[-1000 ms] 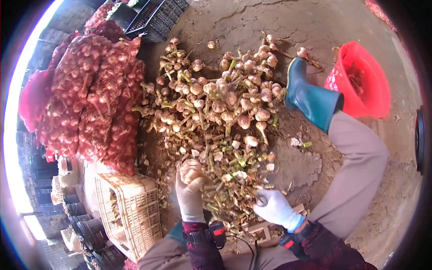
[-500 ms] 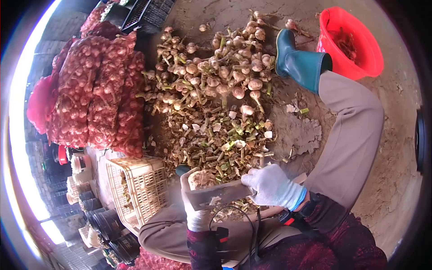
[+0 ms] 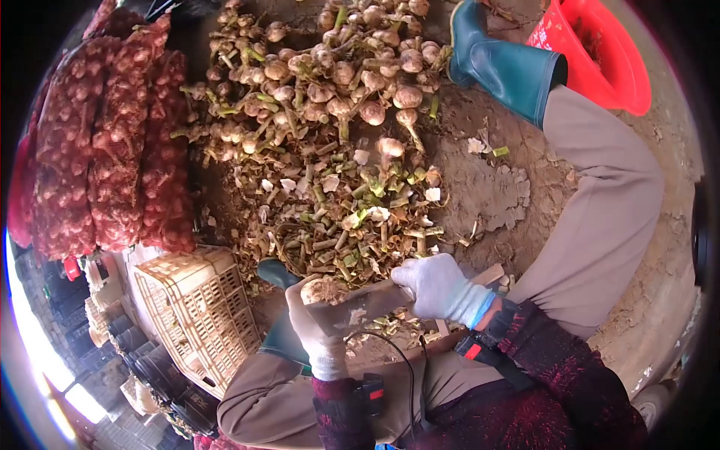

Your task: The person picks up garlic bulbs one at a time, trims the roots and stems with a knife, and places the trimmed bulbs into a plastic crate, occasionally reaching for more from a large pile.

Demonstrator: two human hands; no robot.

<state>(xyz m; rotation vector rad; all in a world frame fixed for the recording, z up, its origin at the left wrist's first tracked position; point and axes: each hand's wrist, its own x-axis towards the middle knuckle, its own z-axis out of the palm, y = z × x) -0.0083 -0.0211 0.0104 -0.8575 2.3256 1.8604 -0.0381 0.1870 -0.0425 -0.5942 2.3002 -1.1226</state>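
Note:
A garlic bulb (image 3: pixel 325 290) with its root side showing is held by my left hand (image 3: pixel 309 324), in a pale glove, its fingers closed around the bulb. My right hand (image 3: pixel 439 289), gloved in white with a blue cuff, is wrapped round one end of a flat, dull metal blade (image 3: pixel 360 309). The blade reaches across to the left hand and lies just below the bulb. Past both hands is a pile of cut stems and husks (image 3: pixel 337 217). Beyond that lie many garlic bulbs with stalks (image 3: pixel 341 75).
Filled red mesh sacks (image 3: pixel 105 150) stand at the left, with a cream plastic crate (image 3: pixel 199 307) below them. A red bucket (image 3: pixel 634 67) is at the upper right, beside a green boot (image 3: pixel 506 71). Black buckets (image 3: pixel 161 371) stand at the lower left.
The view has shifted, so the pile and sacks sit higher and further left. Both hands keep their hold on the bulb and the blade. More of the lower green boot shows.

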